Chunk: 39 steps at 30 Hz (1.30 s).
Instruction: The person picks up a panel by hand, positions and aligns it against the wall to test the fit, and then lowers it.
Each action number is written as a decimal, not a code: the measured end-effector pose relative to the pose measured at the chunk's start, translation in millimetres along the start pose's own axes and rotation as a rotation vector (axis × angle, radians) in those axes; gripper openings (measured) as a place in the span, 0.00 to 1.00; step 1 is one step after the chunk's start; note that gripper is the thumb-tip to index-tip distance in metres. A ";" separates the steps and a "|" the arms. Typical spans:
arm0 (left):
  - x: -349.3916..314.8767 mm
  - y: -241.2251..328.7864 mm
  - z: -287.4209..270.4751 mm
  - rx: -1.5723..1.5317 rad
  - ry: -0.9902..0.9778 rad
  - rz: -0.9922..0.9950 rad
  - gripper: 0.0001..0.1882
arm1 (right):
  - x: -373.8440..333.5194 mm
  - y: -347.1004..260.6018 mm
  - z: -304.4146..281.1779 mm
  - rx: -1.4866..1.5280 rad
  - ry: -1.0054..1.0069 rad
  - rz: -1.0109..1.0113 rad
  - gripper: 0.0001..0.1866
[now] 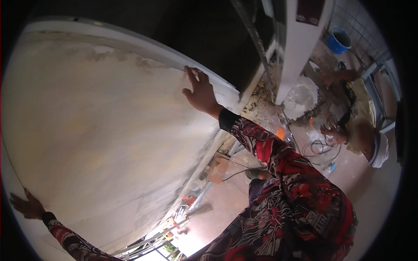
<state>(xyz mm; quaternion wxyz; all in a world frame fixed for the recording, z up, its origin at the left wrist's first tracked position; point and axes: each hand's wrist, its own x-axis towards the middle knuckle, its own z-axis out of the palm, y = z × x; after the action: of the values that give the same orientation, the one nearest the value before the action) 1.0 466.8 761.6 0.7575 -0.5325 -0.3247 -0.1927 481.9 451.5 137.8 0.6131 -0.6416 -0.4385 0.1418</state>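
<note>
The wall (109, 126), broad and pale, filled the left and middle of the view, with both of the person's arms stretched out toward it. The right hand (202, 94) was before the wall's upper right part, its fingers parted and pointing up toward the white strip (126, 41) along the upper edge. It was released, gripping nothing; how firmly the palm met the surface could not be told. The left hand (28, 205) was at the far left, by the wall's thin side edge, fingers fanned and likewise free of any grasp; whether it touched the surface could not be told. Both sleeves (257, 139) were patterned in red, black and white, with black cuffs.

Brown, rough stains (143, 63) marked the wall below the strip. Above the strip the view was dark. To the right of the right hand, a white post (300, 48) came down at a slant, and near its foot a white powdery patch (301, 98) covered the floor (226, 198). A co-worker (362, 111) was low down at the right, beside a metal frame (379, 69), with a blue bucket (338, 41) farther up. A dark cable (322, 153) lay looped nearer the sleeve, and a flat brownish piece (217, 168) lay near the wall's base.
</note>
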 end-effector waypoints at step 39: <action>21.1 53.0 -61.0 -0.149 -0.135 -0.154 0.55 | 275.8 -411.2 -55.0 0.456 0.626 -0.835 0.19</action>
<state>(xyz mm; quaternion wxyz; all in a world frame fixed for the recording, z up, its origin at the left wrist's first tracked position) 67.3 430.1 726.6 0.6753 -0.5726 -0.3996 -0.2377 520.3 562.1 622.0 0.8409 -0.2766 -0.4107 -0.2184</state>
